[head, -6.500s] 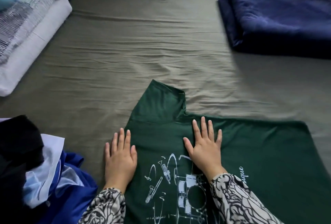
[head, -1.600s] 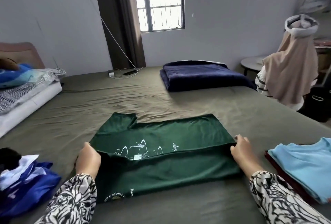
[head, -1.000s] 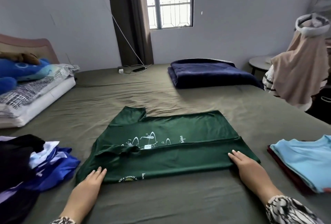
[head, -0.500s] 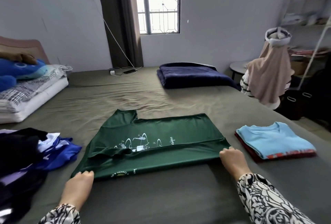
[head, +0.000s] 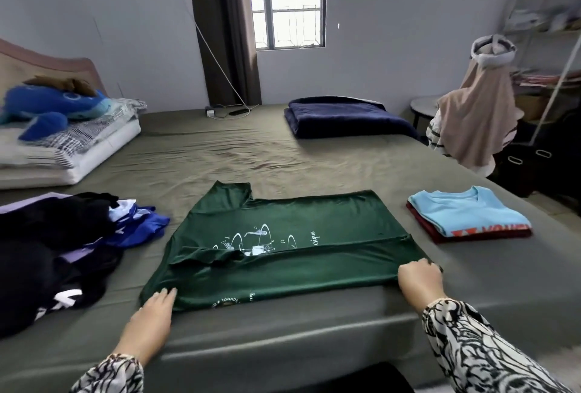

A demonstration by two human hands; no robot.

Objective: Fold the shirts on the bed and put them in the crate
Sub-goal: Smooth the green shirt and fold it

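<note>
- Gripping the green shirt, our right hand curls over its right edge.
- Our left hand lies flat, fingertips under its near-left corner, hidden.

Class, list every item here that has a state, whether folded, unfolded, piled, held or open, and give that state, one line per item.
Green shirt: flat on the bed, near edge folded over, far sleeve still out.
Left hand: fingers flat at the shirt's near left corner.
Right hand: fingers curled, pinching the shirt's near right corner.
Light blue shirt: folded, on top of a dark red one.
Clothes pile: unfolded, heaped.
Navy blanket: folded.
Curtain: drawn aside.
</note>
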